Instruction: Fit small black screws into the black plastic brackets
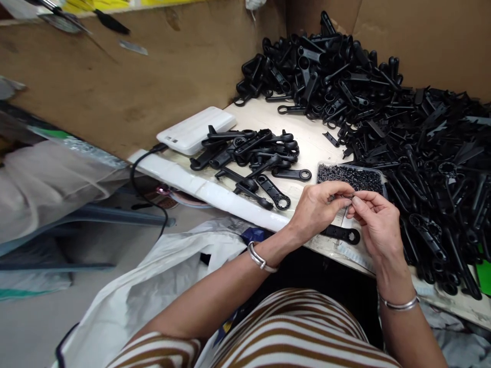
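My left hand and my right hand meet fingertip to fingertip, both pinched on something too small to make out. Just behind them is a clear tray filled with tiny dark pieces, partly covered by my fingers. A black plastic handle with a ring end lies at the table edge below my hands, its other end hidden by my left hand. Left of my hands, a small heap of black handles rests on the table, with one ring-ended handle at its near side.
Large piles of black plastic parts cover the back and right of the pale table. A white box-shaped device with a black cable stands at the left. Cardboard walls rise behind. A white bag hangs below the front edge.
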`<state>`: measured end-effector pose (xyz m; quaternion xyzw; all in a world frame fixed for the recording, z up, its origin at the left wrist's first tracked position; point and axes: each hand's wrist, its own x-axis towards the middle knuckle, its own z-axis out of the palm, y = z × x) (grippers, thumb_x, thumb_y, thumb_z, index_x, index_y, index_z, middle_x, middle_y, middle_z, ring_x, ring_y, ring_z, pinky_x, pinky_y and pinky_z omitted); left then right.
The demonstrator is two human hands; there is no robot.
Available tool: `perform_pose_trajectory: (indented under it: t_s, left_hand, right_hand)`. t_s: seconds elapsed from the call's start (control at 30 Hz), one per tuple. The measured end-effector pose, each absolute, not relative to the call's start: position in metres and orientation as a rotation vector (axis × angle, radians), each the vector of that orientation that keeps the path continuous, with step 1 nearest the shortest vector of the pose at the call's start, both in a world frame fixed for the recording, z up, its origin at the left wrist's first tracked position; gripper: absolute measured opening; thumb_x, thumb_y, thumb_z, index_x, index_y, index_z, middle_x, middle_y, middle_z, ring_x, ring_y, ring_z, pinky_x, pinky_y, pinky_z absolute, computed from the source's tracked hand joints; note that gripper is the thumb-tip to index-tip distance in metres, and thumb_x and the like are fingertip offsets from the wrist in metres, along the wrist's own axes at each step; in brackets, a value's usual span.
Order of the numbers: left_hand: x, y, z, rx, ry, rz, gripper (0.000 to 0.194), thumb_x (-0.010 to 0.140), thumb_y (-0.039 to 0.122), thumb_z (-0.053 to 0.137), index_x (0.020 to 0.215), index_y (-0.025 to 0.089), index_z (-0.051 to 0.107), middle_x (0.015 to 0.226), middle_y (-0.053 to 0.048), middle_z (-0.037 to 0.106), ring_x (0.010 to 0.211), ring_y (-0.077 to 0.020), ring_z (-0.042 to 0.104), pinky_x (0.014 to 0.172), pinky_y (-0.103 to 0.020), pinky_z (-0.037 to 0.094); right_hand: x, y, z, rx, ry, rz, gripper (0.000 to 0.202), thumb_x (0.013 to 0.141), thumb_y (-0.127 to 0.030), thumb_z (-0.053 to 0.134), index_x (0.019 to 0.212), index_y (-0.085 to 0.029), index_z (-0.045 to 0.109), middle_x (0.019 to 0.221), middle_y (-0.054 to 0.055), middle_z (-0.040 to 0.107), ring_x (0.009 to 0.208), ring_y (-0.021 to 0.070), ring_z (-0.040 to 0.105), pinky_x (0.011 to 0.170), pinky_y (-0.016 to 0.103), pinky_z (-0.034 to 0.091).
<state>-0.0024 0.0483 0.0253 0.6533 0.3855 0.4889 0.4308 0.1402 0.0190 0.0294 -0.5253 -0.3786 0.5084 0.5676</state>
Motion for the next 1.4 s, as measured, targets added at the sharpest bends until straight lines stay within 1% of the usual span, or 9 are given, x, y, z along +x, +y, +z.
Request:
perform_pose_trajectory:
  t_s: [0.13, 0.27, 0.47, 0.67, 0.83, 1.0, 1.07, 1.2, 1.4]
  left_hand:
    - [-0.002, 0.042, 0.024, 1.428, 0.937, 1.272, 0.008, 0.077, 0.011, 0.070, 0.083, 0.015, 0.073, 0.078, -0.001, 0.073, 0.073, -0.0119, 0.065, 0.068, -0.020, 0.051]
    - [-0.001, 0.037, 0.022, 1.263, 0.911, 1.271, 0.008, 0.074, 0.015, 0.073, 0.082, 0.015, 0.074, 0.077, -0.002, 0.072, 0.071, -0.0121, 0.064, 0.067, -0.022, 0.051]
    - [0.004, 0.032, 0.017, 1.087, 0.788, 1.285, 0.012, 0.069, 0.015, 0.075, 0.081, 0.014, 0.074, 0.075, -0.001, 0.070, 0.070, -0.0104, 0.063, 0.066, -0.019, 0.051]
    - [0.004, 0.030, 0.015, 1.042, 0.786, 1.277, 0.014, 0.068, 0.016, 0.076, 0.081, 0.014, 0.074, 0.074, -0.001, 0.070, 0.069, -0.0101, 0.063, 0.066, -0.019, 0.051]
    - [0.004, 0.028, 0.014, 1.127, 0.839, 1.268, 0.011, 0.070, 0.017, 0.075, 0.081, 0.014, 0.074, 0.074, -0.002, 0.070, 0.069, -0.0113, 0.062, 0.066, -0.021, 0.051]
    - [0.003, 0.025, 0.013, 1.238, 0.874, 1.267, 0.009, 0.073, 0.014, 0.072, 0.082, 0.014, 0.074, 0.075, -0.002, 0.071, 0.069, -0.0114, 0.063, 0.066, -0.021, 0.051]
    - [0.002, 0.024, 0.013, 1.297, 0.899, 1.275, 0.009, 0.074, 0.012, 0.071, 0.082, 0.015, 0.074, 0.074, -0.001, 0.072, 0.069, -0.0112, 0.063, 0.066, -0.020, 0.051]
    - [0.001, 0.021, 0.015, 1.485, 0.989, 1.320, 0.012, 0.076, 0.007, 0.070, 0.081, 0.017, 0.074, 0.074, 0.001, 0.073, 0.067, -0.0108, 0.065, 0.065, -0.019, 0.051]
    - [0.000, 0.014, 0.015, 1.753, 1.059, 1.373, 0.016, 0.080, 0.005, 0.067, 0.084, 0.019, 0.074, 0.078, 0.000, 0.075, 0.071, -0.0116, 0.068, 0.071, -0.021, 0.055]
  right_hand:
    - [0.145, 0.014, 0.031, -1.201, -0.827, 1.286, 0.022, 0.065, -0.027, 0.085, 0.083, -0.019, 0.074, 0.068, -0.001, 0.070, 0.057, 0.0085, 0.063, 0.058, 0.020, 0.055]
    - [0.149, 0.009, 0.030, -1.163, -0.802, 1.359, 0.020, 0.065, -0.026, 0.085, 0.082, -0.020, 0.075, 0.075, 0.000, 0.072, 0.059, 0.0073, 0.064, 0.058, 0.017, 0.055]
    - [0.148, 0.002, 0.027, -1.175, -0.825, 1.317, 0.020, 0.065, -0.027, 0.085, 0.081, -0.022, 0.076, 0.067, -0.001, 0.069, 0.055, 0.0075, 0.063, 0.055, 0.016, 0.054]
    - [0.146, -0.002, 0.025, -1.202, -0.841, 1.266, 0.021, 0.063, -0.029, 0.086, 0.080, -0.022, 0.076, 0.066, -0.002, 0.069, 0.052, 0.0082, 0.062, 0.053, 0.017, 0.052]
    - [0.145, -0.004, 0.024, -1.212, -0.870, 1.238, 0.020, 0.064, -0.027, 0.085, 0.081, -0.021, 0.075, 0.069, -0.002, 0.069, 0.053, 0.0078, 0.062, 0.054, 0.018, 0.051]
    - [0.145, -0.005, 0.022, -1.239, -0.936, 1.146, 0.018, 0.066, -0.025, 0.083, 0.082, -0.020, 0.075, 0.073, 0.000, 0.071, 0.053, 0.0083, 0.062, 0.053, 0.019, 0.052]
    - [0.145, -0.007, 0.021, -1.268, -0.986, 1.092, 0.015, 0.070, -0.025, 0.080, 0.083, -0.020, 0.074, 0.069, -0.001, 0.070, 0.053, 0.0089, 0.063, 0.054, 0.020, 0.053]
    - [0.144, -0.013, 0.024, -1.410, -1.115, 0.959, 0.011, 0.077, -0.027, 0.075, 0.084, -0.019, 0.075, 0.062, -0.001, 0.069, 0.053, 0.0111, 0.064, 0.055, 0.022, 0.055]
    - [0.139, -0.023, 0.034, -1.520, -1.204, 0.829, 0.013, 0.079, -0.027, 0.072, 0.088, -0.018, 0.076, 0.067, 0.001, 0.073, 0.058, 0.0138, 0.069, 0.059, 0.024, 0.060]
